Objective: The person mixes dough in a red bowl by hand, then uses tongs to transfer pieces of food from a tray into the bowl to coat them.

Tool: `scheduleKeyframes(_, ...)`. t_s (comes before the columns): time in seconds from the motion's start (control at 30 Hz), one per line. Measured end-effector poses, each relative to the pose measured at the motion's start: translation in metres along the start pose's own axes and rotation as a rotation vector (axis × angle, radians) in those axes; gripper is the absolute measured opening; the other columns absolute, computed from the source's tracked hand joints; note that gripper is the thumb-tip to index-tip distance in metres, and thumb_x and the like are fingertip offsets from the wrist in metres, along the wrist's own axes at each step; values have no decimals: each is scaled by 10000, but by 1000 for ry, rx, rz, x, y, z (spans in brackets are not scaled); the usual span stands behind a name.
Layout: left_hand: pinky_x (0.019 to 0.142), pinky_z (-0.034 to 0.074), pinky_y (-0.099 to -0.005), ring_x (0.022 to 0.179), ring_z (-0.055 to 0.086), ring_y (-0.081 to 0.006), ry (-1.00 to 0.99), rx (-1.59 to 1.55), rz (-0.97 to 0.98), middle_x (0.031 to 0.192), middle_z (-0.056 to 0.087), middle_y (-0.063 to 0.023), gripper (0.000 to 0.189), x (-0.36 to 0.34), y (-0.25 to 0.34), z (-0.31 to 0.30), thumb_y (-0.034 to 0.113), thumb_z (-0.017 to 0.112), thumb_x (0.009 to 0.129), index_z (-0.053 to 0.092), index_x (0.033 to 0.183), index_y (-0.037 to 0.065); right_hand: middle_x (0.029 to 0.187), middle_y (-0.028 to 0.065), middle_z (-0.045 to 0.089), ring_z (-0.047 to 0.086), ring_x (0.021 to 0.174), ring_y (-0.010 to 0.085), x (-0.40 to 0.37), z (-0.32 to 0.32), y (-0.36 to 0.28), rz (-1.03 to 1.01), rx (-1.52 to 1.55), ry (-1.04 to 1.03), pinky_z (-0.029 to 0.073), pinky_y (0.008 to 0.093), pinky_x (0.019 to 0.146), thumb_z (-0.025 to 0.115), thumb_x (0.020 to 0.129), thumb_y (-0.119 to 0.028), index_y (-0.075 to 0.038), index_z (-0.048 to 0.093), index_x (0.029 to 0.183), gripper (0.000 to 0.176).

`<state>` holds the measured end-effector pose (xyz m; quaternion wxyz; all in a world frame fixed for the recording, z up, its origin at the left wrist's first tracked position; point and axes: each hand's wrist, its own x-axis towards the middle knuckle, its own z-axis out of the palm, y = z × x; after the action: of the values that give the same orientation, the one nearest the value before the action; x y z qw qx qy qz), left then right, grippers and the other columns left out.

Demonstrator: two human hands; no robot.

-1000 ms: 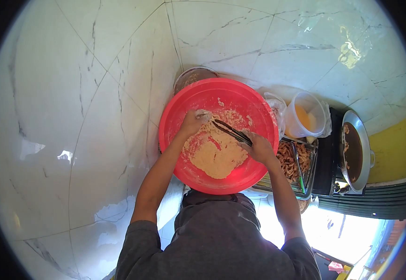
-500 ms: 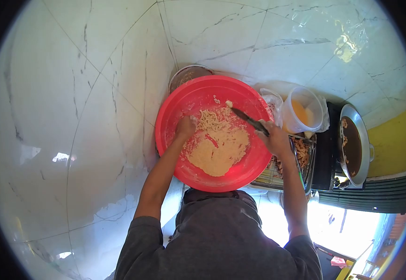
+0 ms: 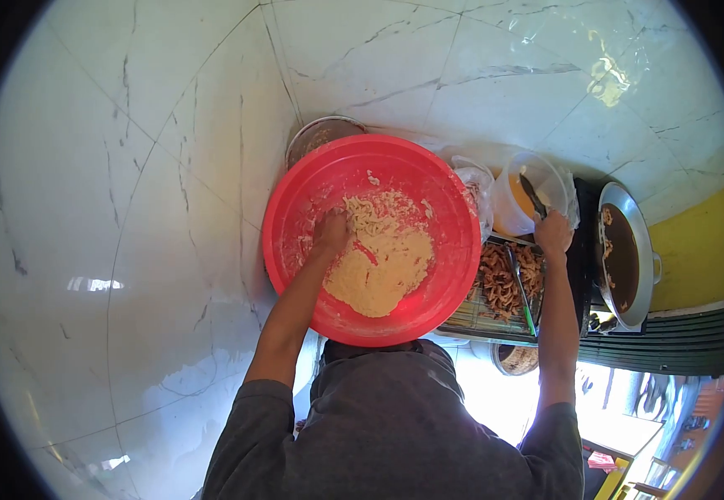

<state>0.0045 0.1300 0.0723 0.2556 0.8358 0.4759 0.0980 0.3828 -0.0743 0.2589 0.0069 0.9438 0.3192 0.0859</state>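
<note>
A big red basin [image 3: 295,208] holds pale floury crumb mix [image 3: 383,262] with coated strips on top. My left hand [image 3: 331,232] is down in the mix at the basin's left side, fingers curled in the flour. My right hand [image 3: 553,232] is off to the right, shut on dark tongs [image 3: 534,196] whose tips reach into a clear plastic tub [image 3: 531,200] of yellow liquid.
A wire rack tray [image 3: 504,283] with fried strips and green-handled tongs sits right of the basin. A pan of dark oil [image 3: 624,258] stands on a stove at far right. A metal bowl [image 3: 320,133] peeks out behind the basin. White marble tiles surround everything.
My right hand carried the tongs out of the red basin and rightward to the tub of yellow liquid. My left hand stayed in the flour mix.
</note>
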Motion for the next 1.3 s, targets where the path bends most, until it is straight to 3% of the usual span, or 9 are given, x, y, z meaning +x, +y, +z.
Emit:
scheduleKeyframes(0.13,904,398,-479,1021,556,-300,23,64,-24,1070,585,-157,222,11,6,21,163,564,821,623,1019,80,1087,112,635,562,1091,292,23,3,4,0,-143,-138,362,498,970,607,805,-319,-118,634,1066,330)
scheduleKeyframes(0.5,849,400,-420,848,632,-291,143,172,-124,812,667,-128,217,14,12,14,149,577,799,611,999,72,1152,106,613,548,1128,284,55,15,-1,-20,-217,-329,327,514,1009,639,788,-361,-120,607,1089,386)
scheduleKeyframes(0.7,833,436,-407,822,643,-306,98,-13,-202,848,669,-162,265,14,12,-7,119,551,828,583,1072,22,1162,112,613,553,1131,272,52,10,-6,-39,-201,-368,332,477,1019,594,802,-260,-108,640,1064,307)
scheduleKeyframes(0.8,762,484,-376,825,653,-296,214,-289,-117,846,673,-175,319,14,0,2,79,558,824,552,1130,-10,1164,108,613,560,1122,276,53,12,-6,-52,-189,-383,330,475,1020,593,798,-258,-107,637,1072,316)
scheduleKeyframes(0.9,699,498,-326,798,661,-243,244,-482,-112,840,679,-165,292,14,-3,4,60,588,812,590,1093,-21,1154,107,618,569,1110,277,52,13,-5,-52,-165,-382,331,481,1016,591,795,-251,-106,634,1080,322)
scheduleKeyframes(1.0,664,477,-295,742,629,-152,27,-448,-262,812,676,-130,211,6,19,-28,73,631,803,635,977,-46,1132,118,623,576,1088,288,52,17,1,-54,-143,-345,339,498,1001,616,790,-316,-100,619,1079,361)
scheduleKeyframes(1.1,620,461,-283,712,582,-98,101,-556,-183,788,662,-86,137,14,-7,-4,74,638,805,657,875,-43,1128,123,621,576,1084,292,52,19,6,-49,-133,-334,340,507,997,633,786,-354,-96,611,1077,389)
scheduleKeyframes(1.2,603,459,-277,701,583,-106,139,-651,-154,790,654,-50,131,21,-29,15,79,629,819,661,887,-29,1137,122,617,570,1092,291,50,13,8,-45,-120,-351,337,507,1001,638,783,-359,-97,611,1079,397)
scheduleKeyframes(1.3,667,459,-283,748,597,-134,72,-817,-252,804,668,-96,184,21,-34,21,66,631,803,651,942,-53,1144,123,613,565,1100,292,50,12,7,-51,-125,-361,333,515,1002,640,781,-364,-97,607,1083,404)
